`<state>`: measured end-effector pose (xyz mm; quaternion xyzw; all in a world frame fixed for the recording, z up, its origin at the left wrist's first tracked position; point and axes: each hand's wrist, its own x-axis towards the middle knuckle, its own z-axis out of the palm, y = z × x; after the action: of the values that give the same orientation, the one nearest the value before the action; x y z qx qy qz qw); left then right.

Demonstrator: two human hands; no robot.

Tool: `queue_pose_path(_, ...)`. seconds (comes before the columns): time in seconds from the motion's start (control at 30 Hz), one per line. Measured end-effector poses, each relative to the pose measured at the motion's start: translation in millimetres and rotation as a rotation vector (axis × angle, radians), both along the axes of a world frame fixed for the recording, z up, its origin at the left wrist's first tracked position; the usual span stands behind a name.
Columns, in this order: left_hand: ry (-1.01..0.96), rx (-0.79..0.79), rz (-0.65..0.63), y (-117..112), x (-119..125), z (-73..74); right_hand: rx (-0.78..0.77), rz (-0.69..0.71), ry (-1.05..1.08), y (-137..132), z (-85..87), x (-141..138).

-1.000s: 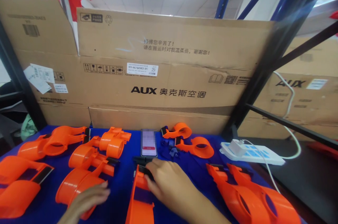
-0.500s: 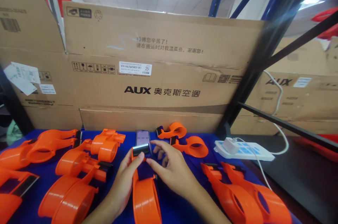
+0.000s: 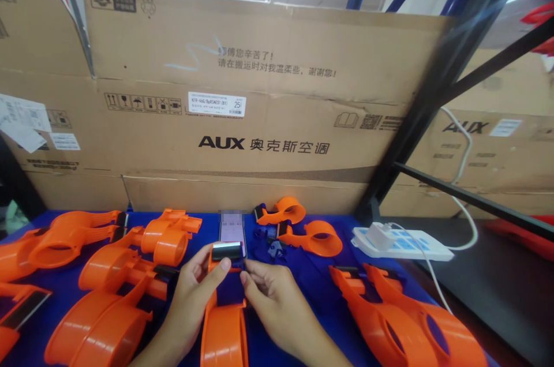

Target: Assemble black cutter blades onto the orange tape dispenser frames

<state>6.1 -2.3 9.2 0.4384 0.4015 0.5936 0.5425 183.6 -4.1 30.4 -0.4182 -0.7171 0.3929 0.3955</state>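
Observation:
My left hand (image 3: 194,292) is wrapped round the head of an orange tape dispenser (image 3: 225,332), thumb lying by its black roller and toothed edge. The dispenser's round hub hangs toward me. At the right side of that head, my right hand (image 3: 277,298) has thumb and fingers drawn together in a pinch. Whatever is between those fingertips is hidden. A bit of dark blue shows at the head beside them. Behind the right hand, small dark blue plastic parts (image 3: 275,248) lie loose on the blue cloth (image 3: 311,274). A phone (image 3: 232,227) with a lit screen lies just beyond the dispenser.
Several orange dispensers (image 3: 99,321) crowd the left side. Two more (image 3: 322,238) lie at the back, and others (image 3: 389,321) at the right. A white power strip (image 3: 407,246) with a plug sits by the rack post (image 3: 389,153). Cardboard (image 3: 259,176) walls the back.
My right hand's fingers have closed from a loose spread to a pinch beside the dispenser's head. The dispenser sits slightly further left in view, and the loose blue parts have come into sight.

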Motion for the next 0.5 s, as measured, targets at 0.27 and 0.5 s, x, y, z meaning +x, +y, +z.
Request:
queue_pose_path(0.27,-0.088,0.005,-0.024,-10.0,-0.7,9.9,0.023,-0.006,0.026,-6.1,5.3,-1.4)
queue_pose_path(0.5,-0.168,-0.038,0.053,-18.2,1.1,14.1,0.004,-0.018,0.039,-8.3,8.7,-1.2)
